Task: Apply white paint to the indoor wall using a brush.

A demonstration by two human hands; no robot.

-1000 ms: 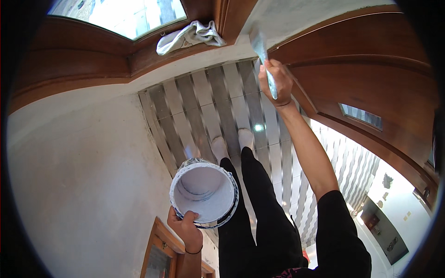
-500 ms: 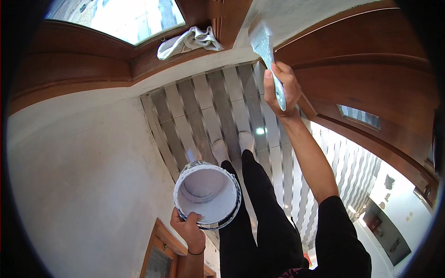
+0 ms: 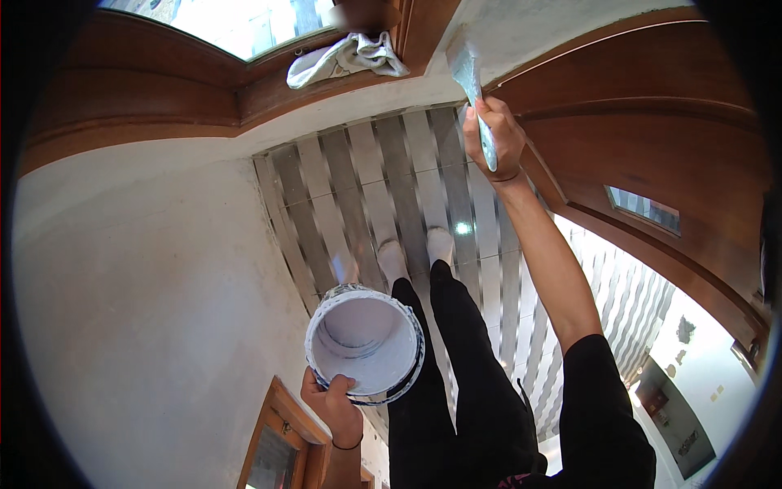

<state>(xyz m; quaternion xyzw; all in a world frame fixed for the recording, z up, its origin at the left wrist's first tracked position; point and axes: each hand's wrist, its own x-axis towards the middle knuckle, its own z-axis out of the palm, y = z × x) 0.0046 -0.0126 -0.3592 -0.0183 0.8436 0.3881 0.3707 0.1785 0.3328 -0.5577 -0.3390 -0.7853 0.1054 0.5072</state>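
The tip of your brush [image 3: 471,84] blurs, upper centre. Lower centre, a bucket [image 3: 387,330] hides some fingers of your left hand [image 3: 336,411]. Upper left, the top edge crops a window [image 3: 232,26].

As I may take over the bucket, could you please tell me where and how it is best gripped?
Probably by the right side of the bucket, over its rim, coming from the person's right, thumb inside and fingers outside: the mouth faces up and that stretch is free, while the left hand pinches the near left edge. The rim looks paint-coated.
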